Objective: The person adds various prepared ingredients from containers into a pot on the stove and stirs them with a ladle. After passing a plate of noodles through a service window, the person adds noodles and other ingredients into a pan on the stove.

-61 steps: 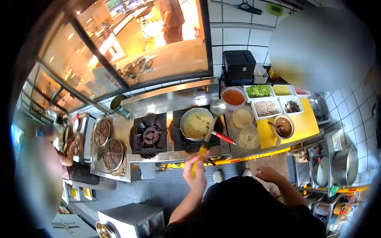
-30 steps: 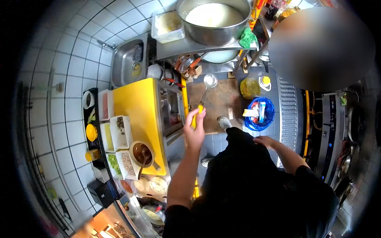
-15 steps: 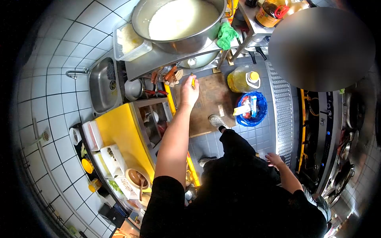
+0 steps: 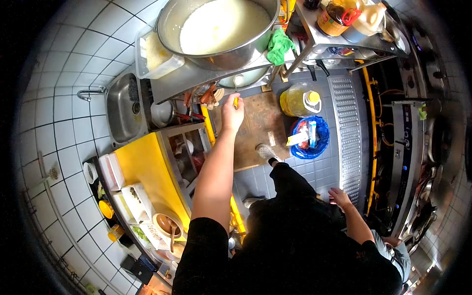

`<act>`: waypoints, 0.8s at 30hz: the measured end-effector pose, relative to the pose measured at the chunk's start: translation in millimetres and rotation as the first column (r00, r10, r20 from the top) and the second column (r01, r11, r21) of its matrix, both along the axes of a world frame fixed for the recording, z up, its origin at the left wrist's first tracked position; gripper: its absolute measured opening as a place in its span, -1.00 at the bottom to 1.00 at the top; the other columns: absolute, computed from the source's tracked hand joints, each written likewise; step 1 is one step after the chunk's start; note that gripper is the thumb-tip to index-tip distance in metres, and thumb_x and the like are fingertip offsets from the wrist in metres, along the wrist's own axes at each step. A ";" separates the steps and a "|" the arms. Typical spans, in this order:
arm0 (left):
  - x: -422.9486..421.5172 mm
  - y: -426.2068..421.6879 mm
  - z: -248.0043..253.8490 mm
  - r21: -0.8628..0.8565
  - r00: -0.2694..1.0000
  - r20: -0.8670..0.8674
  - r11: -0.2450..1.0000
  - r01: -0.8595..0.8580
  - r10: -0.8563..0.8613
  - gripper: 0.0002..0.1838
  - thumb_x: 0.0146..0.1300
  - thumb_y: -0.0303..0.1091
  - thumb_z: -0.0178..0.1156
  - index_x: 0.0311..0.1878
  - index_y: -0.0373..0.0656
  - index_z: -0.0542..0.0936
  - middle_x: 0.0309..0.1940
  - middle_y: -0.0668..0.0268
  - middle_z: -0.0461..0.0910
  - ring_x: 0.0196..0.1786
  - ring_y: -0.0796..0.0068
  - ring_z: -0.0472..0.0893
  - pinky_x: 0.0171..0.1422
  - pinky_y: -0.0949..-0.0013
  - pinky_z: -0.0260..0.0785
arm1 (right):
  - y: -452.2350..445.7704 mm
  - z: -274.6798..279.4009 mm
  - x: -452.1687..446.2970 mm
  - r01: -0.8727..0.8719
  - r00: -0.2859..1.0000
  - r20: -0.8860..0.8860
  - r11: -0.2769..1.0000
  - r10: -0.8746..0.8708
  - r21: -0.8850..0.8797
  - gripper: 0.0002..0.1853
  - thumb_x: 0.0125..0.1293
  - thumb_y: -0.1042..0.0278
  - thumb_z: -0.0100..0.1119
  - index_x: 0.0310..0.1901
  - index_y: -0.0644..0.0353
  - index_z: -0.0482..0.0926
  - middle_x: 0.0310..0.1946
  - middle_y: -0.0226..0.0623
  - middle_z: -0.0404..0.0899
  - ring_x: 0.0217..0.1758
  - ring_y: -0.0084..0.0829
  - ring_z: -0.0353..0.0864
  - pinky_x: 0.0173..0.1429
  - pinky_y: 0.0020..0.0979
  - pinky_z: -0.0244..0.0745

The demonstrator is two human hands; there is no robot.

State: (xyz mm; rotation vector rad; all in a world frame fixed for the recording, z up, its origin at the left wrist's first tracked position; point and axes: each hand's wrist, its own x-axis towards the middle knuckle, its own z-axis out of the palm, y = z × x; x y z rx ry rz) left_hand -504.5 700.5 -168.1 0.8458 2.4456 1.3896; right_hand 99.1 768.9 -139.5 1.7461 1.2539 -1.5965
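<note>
My left hand [image 4: 231, 116] is stretched out ahead of me over the brown board on the floor. Its fingers are closed round a small yellow object [image 4: 236, 103]; only a short piece shows, so its kind is unclear. Beyond this hand, on the steel table, stands a large metal pot [image 4: 216, 60] filled with something pale. My right hand [image 4: 339, 197] hangs low at my side, fingers apart and loosely bent, with nothing visible in them. The steel floor grate [image 4: 346, 137] is nearest to it.
A blue-lined bin [image 4: 322, 143] and an oil jug [image 4: 293, 100] stand ahead on the floor. To the left are a yellow counter [image 4: 142, 162] with food containers and a sink [image 4: 125, 110]. Stoves [image 4: 405, 162] line the right. Another person's grey clothing [image 4: 396, 255] shows behind me.
The view has shifted slightly. My left hand stays outstretched, closed on the yellow object. A blurred round patch at the upper right is gone, revealing shelf and stove. My right hand has barely moved.
</note>
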 end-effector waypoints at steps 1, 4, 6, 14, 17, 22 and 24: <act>-0.2 1.4 -1.6 0.010 0.999 0.031 1.000 -0.030 0.029 -0.79 0.32 -0.39 0.28 -0.02 -0.20 0.63 -0.12 0.02 0.69 0.00 0.02 0.67 0.15 0.16 0.50 | 1.5 2.2 -4.0 0.004 1.000 0.002 1.000 -0.004 -0.005 -0.33 0.41 0.01 0.28 0.39 0.29 0.40 0.19 -0.05 0.58 0.15 -0.24 0.64 0.03 -0.24 0.68; -6.9 -0.2 -20.6 0.081 0.957 0.248 0.981 -0.176 0.151 -0.77 0.36 -0.41 0.27 0.03 -0.22 0.61 -0.15 0.10 0.70 0.01 0.17 0.70 0.14 0.24 0.52 | 5.3 7.6 -9.3 0.013 1.000 0.013 1.000 -0.013 -0.016 -0.33 0.42 0.02 0.28 0.40 0.30 0.38 0.20 -0.06 0.57 0.16 -0.23 0.64 0.08 -0.23 0.67; -2.0 -0.9 -11.0 0.291 0.852 0.508 0.906 -0.308 0.126 -0.77 0.40 -0.43 0.24 0.07 -0.25 0.59 -0.12 0.14 0.68 0.01 0.26 0.70 0.17 0.27 0.54 | 10.0 8.2 -10.7 0.009 1.000 0.024 1.000 -0.009 -0.021 -0.33 0.42 0.04 0.28 0.41 0.28 0.37 0.21 -0.08 0.57 0.16 -0.24 0.63 0.11 -0.22 0.66; 40.4 -53.9 88.0 0.417 0.639 0.761 0.673 -0.611 0.109 -0.71 0.51 -0.43 0.12 0.15 -0.42 0.42 0.09 -0.04 0.51 0.19 -0.04 0.63 0.40 0.06 0.50 | 45.4 -39.7 -0.5 -0.143 0.990 0.001 0.990 0.143 0.019 -0.44 0.39 0.06 0.30 0.29 0.24 0.49 -0.01 -0.22 0.65 -0.07 -0.35 0.68 -0.13 -0.24 0.70; 69.6 -99.5 132.3 0.448 0.632 0.764 0.598 -0.665 0.131 -0.70 0.51 -0.41 0.11 0.15 -0.43 0.41 0.08 -0.03 0.52 0.19 -0.03 0.63 0.39 0.05 0.50 | 62.9 -42.0 -34.9 -0.214 0.977 0.002 0.976 0.214 0.031 -0.47 0.39 0.10 0.31 0.25 0.24 0.50 -0.16 -0.25 0.64 -0.21 -0.38 0.66 -0.21 -0.27 0.68; 135.6 -213.2 218.5 0.450 0.587 0.759 0.426 -0.785 0.281 -0.74 0.51 -0.40 0.10 0.10 -0.40 0.44 0.03 -0.05 0.56 0.18 -0.02 0.65 0.35 0.06 0.53 | 95.3 -75.3 -92.2 -0.340 0.936 -0.115 0.939 0.333 -0.047 -0.74 0.46 0.18 0.17 0.07 0.09 0.55 -0.27 -0.35 0.60 -0.37 -0.43 0.58 -0.33 -0.32 0.59; 171.6 -263.0 244.3 0.457 0.555 0.748 0.323 -0.828 0.364 -0.76 0.50 -0.41 0.11 0.08 -0.38 0.46 0.01 -0.05 0.58 0.15 -0.04 0.66 0.34 0.05 0.53 | 100.8 -84.2 -136.2 -0.419 0.907 -0.080 0.906 0.414 -0.060 -0.78 0.48 0.26 0.12 0.08 0.04 0.55 -0.21 -0.38 0.61 -0.33 -0.40 0.58 -0.27 -0.22 0.61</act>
